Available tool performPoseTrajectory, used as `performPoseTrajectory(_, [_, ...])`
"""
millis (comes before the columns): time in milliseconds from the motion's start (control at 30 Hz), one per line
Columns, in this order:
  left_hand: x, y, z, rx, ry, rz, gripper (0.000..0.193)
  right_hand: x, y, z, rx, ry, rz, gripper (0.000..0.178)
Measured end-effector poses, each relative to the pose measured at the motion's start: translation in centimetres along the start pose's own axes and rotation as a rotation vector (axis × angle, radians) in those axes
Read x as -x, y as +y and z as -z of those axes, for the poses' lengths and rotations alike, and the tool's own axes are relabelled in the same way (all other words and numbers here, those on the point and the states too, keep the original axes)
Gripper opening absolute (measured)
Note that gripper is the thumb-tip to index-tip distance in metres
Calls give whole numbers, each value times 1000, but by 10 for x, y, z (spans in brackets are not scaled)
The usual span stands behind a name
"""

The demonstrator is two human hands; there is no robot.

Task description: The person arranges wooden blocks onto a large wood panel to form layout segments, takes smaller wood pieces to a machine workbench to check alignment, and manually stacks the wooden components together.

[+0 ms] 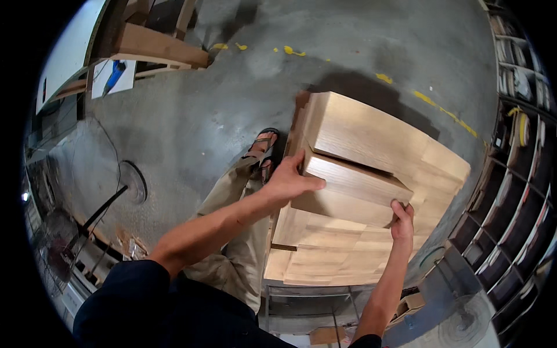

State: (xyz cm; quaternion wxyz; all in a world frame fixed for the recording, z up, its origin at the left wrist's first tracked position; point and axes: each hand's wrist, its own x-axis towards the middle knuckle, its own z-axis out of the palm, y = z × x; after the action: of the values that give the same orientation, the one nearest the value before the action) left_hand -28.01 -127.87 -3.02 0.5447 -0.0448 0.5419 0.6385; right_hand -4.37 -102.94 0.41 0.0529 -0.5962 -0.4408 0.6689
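Observation:
A short light wooden board is held between my two hands, over a stack of similar wooden boards. My left hand grips its left end, with the thumb lying on its top face. At its right end, my right hand is closed around the corner, the thumb on top and some fingers hidden. Behind the held board, a raised pile of boards stands at the far side of the stack, with a dark gap between them.
Dark shelving filled with flat items runs along the right. A pedestal fan with a round base stands at left. Far left is a workbench, with a blue hand tool near it. Yellow marks cross the grey floor.

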Motion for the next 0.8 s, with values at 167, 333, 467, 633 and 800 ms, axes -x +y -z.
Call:
performPoseTrajectory(167, [0, 13, -3, -152, -22, 159, 96, -4, -9, 6, 44, 112, -20, 53])
performPoseTrajectory(333, [9, 24, -11, -444, 152, 152, 103, -15, -20, 13, 107, -25, -44, 48])
performPoseTrajectory(467, [9, 27, -14, -393, 124, 182, 102, -14, -23, 15, 132, -84, -12, 49])
performPoseTrajectory(633, [7, 33, -15, -399, 115, 194, 103, -12, -26, 6, 132, -64, -25, 59])
performPoseTrajectory(800, [7, 23, -15, -455, 162, 111, 103, -14, -21, 18, 141, -91, -56, 65])
